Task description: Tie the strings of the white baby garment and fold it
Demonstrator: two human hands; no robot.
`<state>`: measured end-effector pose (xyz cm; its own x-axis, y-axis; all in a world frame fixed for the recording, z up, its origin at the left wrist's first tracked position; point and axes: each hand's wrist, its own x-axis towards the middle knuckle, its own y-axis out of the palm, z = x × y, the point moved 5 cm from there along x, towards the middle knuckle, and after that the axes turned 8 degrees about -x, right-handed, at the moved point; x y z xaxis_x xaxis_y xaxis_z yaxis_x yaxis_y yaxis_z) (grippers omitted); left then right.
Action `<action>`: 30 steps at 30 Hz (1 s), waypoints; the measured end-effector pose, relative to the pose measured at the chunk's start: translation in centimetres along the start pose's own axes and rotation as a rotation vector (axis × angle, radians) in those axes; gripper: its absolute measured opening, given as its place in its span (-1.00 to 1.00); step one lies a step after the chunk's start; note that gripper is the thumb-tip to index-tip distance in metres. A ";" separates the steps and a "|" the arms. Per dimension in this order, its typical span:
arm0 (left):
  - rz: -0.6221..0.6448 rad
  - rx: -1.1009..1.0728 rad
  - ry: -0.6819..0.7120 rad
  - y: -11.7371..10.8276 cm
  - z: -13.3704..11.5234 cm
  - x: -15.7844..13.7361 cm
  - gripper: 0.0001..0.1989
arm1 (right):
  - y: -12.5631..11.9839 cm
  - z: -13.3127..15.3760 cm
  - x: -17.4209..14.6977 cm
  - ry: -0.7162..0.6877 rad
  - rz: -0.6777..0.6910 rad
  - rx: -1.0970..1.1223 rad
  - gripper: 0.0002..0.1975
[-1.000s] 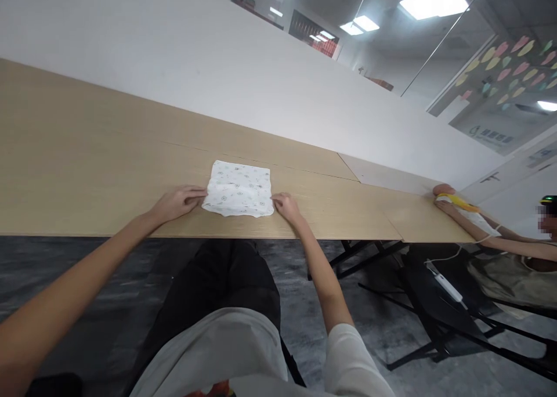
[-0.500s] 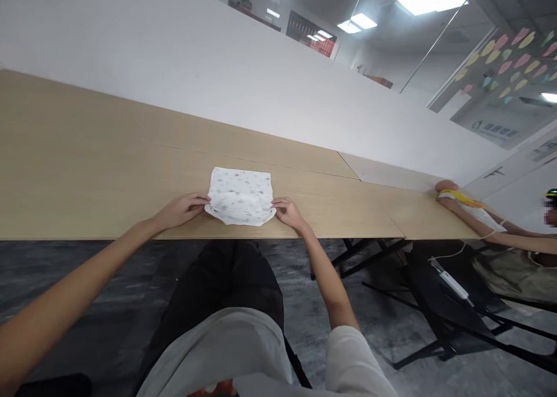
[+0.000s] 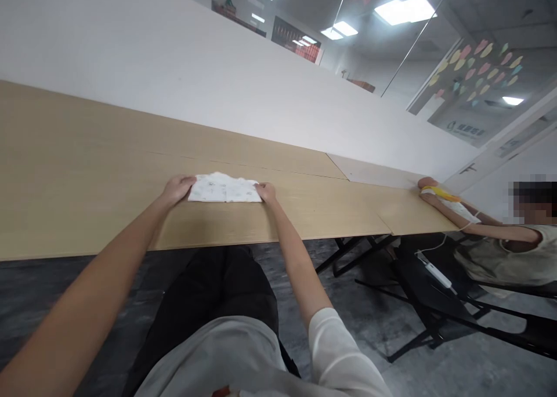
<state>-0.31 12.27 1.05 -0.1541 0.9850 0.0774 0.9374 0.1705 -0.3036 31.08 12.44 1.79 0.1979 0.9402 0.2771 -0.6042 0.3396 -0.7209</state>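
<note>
A white cloth [image 3: 225, 189] with a small printed pattern lies folded into a narrow strip on the wooden table. Its near edge is straight, while the far edge looks uneven. My left hand [image 3: 177, 189] grips the cloth's left end, fingers closed at the corner. At the opposite end, my right hand [image 3: 266, 192] pinches the right side of the cloth. What kind of cloth item it is cannot be told for sure in this folded state.
The long table [image 3: 87, 211] runs along a white wall [image 3: 152, 78]. To the right another person [image 3: 513, 246] sits at the table, arms over a doll [image 3: 444, 197] in white and yellow. A black folding chair [image 3: 435, 292] holds a white power strip [image 3: 437, 274] with a cable.
The cloth's near part has been folded away from me, making it a narrower strip. Both hands moved slightly away from the table's front edge with it. The view has shifted a little.
</note>
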 end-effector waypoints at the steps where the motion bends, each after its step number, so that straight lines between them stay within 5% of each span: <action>1: -0.016 0.067 0.021 0.2 0.4 -0.2 -0.56 | 0.5 -0.3 -0.1 0.028 -0.009 -0.018 -0.87; 8: -0.032 0.215 0.131 0.7 1.1 -1.0 -0.34 | 1.1 -1.1 -1.7 0.124 -0.018 -0.023 -0.72; 17: -0.061 0.204 0.140 0.3 1.0 -1.3 -0.39 | 0.8 -1.6 -2.0 0.148 -0.086 0.043 -0.74; 30: -0.075 0.167 0.120 0.1 0.7 -1.8 -0.42 | 0.9 -2.6 -1.7 -0.005 0.015 0.010 -0.74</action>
<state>-0.15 10.56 0.18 -0.1741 0.9609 0.2153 0.8585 0.2552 -0.4448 32.15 11.19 -0.98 0.1846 0.9452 0.2693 -0.6151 0.3248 -0.7184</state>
